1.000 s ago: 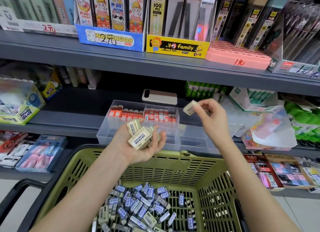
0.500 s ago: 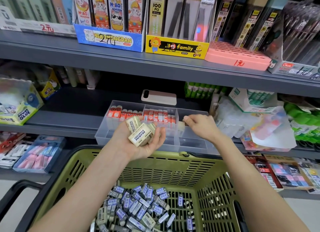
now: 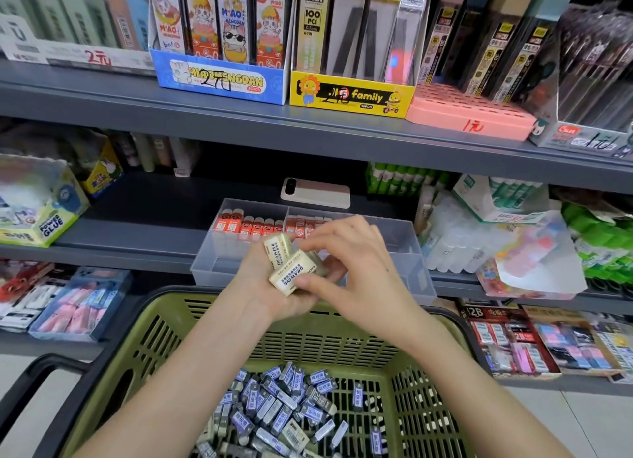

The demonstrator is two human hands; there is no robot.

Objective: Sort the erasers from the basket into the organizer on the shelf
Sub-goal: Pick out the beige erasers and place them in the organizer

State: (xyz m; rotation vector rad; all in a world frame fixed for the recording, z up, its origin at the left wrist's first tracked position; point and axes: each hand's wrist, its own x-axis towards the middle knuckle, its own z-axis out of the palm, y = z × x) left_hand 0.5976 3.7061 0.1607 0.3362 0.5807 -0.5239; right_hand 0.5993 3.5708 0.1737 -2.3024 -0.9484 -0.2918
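Centre frame, before the organizer (image 3: 406, 243) and above the basket (image 3: 144, 324): left hand (image 3: 255, 286) cups cream erasers (image 3: 275, 250), right hand (image 3: 356, 262) pinches the front eraser (image 3: 286, 276); best to draw it straight out, the left cupped tight so none drop, then stand it in a front bay.
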